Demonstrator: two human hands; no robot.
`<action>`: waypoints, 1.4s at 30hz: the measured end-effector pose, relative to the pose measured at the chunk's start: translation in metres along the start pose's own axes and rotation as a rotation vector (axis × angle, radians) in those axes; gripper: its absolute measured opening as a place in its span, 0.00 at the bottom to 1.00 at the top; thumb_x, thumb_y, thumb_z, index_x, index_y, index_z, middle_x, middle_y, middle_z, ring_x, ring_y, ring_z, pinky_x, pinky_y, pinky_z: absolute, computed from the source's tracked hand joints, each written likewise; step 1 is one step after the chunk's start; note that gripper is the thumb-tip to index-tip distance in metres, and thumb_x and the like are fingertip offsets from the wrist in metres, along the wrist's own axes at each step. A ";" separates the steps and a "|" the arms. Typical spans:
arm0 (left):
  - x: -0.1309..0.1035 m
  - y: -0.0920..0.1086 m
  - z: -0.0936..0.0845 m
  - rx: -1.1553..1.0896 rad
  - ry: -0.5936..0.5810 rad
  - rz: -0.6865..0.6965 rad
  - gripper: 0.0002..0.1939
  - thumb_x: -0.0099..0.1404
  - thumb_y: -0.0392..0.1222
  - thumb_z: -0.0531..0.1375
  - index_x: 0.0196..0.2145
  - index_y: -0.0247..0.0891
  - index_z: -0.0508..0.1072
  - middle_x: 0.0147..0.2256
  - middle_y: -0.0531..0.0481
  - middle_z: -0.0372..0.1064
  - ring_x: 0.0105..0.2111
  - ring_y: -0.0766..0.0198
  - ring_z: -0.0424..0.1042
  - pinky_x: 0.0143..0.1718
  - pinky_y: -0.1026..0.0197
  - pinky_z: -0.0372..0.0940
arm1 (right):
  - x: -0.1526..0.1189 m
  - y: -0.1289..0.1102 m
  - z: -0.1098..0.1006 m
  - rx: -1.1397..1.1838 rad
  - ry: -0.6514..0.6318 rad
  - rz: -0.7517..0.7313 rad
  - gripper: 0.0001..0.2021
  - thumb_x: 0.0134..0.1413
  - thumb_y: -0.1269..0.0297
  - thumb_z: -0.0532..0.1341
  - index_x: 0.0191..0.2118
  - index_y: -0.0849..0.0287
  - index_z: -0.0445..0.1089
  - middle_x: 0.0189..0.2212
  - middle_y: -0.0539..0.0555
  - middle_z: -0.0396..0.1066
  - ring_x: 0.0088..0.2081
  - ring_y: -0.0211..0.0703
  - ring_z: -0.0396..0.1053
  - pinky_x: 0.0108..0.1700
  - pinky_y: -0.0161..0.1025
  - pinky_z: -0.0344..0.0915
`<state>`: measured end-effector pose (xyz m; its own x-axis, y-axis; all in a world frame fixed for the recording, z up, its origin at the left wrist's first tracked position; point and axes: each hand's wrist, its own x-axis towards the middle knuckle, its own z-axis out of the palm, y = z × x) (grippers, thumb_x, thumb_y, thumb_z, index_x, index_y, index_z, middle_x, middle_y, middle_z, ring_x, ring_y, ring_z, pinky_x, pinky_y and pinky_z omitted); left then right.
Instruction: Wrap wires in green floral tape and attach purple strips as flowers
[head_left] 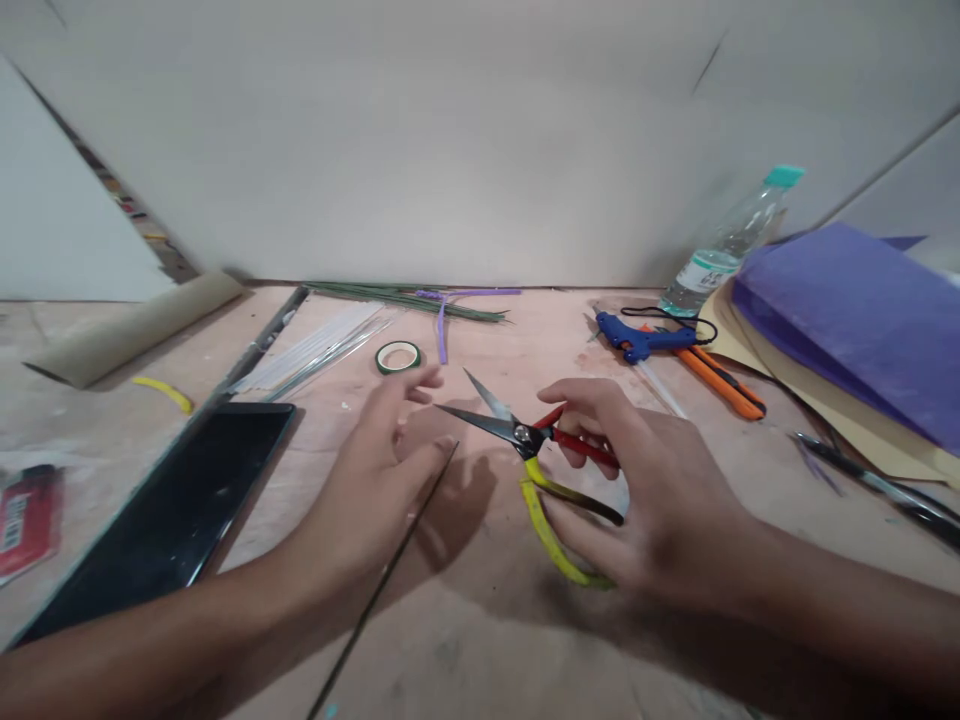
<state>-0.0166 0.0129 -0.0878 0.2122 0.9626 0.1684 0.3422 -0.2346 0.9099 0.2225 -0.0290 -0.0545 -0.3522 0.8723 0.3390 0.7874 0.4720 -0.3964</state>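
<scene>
Right hand (652,490) holding scissors (524,436), blades parted, one handle red, other yellow. Left hand (382,465) thumb and forefinger apart, thin dark stick (374,597) alongside; grip unclear.

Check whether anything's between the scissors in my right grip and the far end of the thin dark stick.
Nothing visible stands between the scissors, held in the right grip, and the far end of the thin dark stick. The thumb of the left grip is close beside that end; depth is hard to judge.
</scene>
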 end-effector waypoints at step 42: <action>-0.009 0.022 -0.012 0.152 0.009 0.478 0.09 0.73 0.30 0.60 0.41 0.45 0.70 0.40 0.52 0.72 0.44 0.58 0.73 0.48 0.51 0.65 | -0.002 0.003 0.010 -0.264 -0.033 -0.069 0.28 0.57 0.59 0.65 0.62 0.59 0.63 0.35 0.54 0.81 0.34 0.52 0.77 0.37 0.42 0.63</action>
<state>-0.0218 0.0010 -0.0650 0.3702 0.7434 0.5570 0.3384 -0.6664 0.6644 0.2207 -0.0275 -0.0645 -0.4230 0.8448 0.3277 0.8638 0.4851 -0.1358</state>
